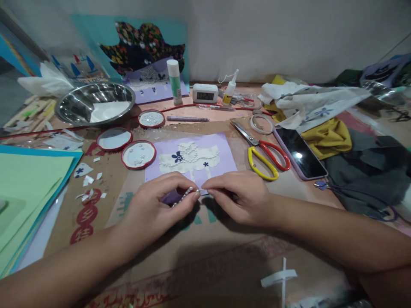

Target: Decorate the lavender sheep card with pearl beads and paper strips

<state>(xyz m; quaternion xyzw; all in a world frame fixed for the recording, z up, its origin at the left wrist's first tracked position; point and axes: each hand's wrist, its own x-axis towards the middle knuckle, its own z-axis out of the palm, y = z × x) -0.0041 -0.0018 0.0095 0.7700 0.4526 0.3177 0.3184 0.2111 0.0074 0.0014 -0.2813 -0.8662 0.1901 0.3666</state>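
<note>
Between the thumb and forefinger of my left hand (157, 199) is a short string of silvery beads (183, 197), hanging down into the palm. My right hand (245, 196) is closed in a pinch right beside the string's near end; what lies between its fingertips is too small to make out. Just beyond both hands lies a purple card (228, 147) bearing a white fabric cutout (210, 155) with dark blue flowers and rows of beads. Left of the card, a red-rimmed lid (138, 155) holds a few beads.
Scissors (265, 149), a tape roll (261, 124) and a phone (300, 152) lie to the right. Behind stand a glue stick (174, 81), a clock (205, 93), a glue bottle (229, 90) and a metal bowl (69, 105). Coloured paper (32, 192) lies left, crossed white strips (279, 277) in front.
</note>
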